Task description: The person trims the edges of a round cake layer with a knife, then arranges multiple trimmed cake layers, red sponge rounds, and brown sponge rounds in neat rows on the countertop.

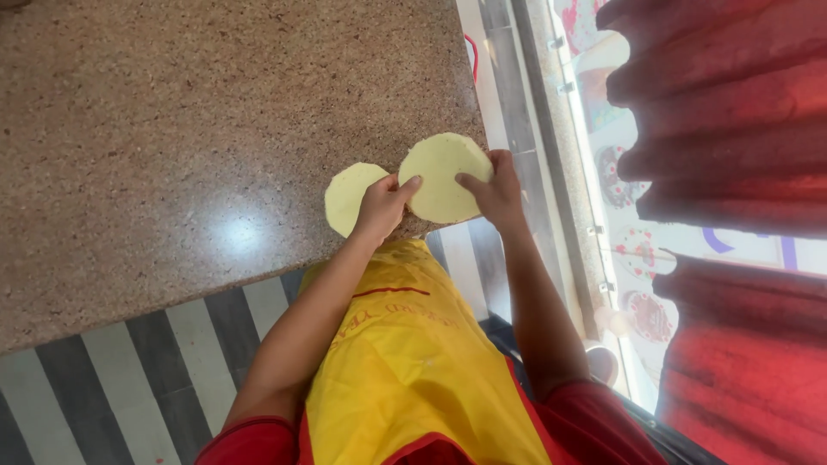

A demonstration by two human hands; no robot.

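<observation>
I am looking down at my own two bare arms reaching out over a speckled brown granite countertop [172, 129]. Both hands are closed on one flat, pale yellow round of rolled dough [441, 172], lifted near the counter's edge. My left hand [379, 208] pinches its near left rim, thumb on top and fingers curled beneath. My right hand [495, 191] grips the right rim the same way, thumb pressed onto the upper face. The round looks thin and soft, and it tilts a little between my hands.

A second dough round [349, 196], slightly smaller in view, lies flat on the granite just beside and partly behind my left hand, close to the first one. I cannot tell whether the two discs touch.

Holding such a sheet well seems to call for a light, even pinch at opposite rims, so it neither stretches nor folds; thumbs pressed too hard would likely dent it, and a one-sided pull could tear the edge.

Below my arms hangs my yellow apron [413, 362] with red trim, over red sleeves. The floor [112, 379] under the counter has grey and white stripes. To the right, red fabric [732, 112] hangs in heavy folds beside a window.
</observation>
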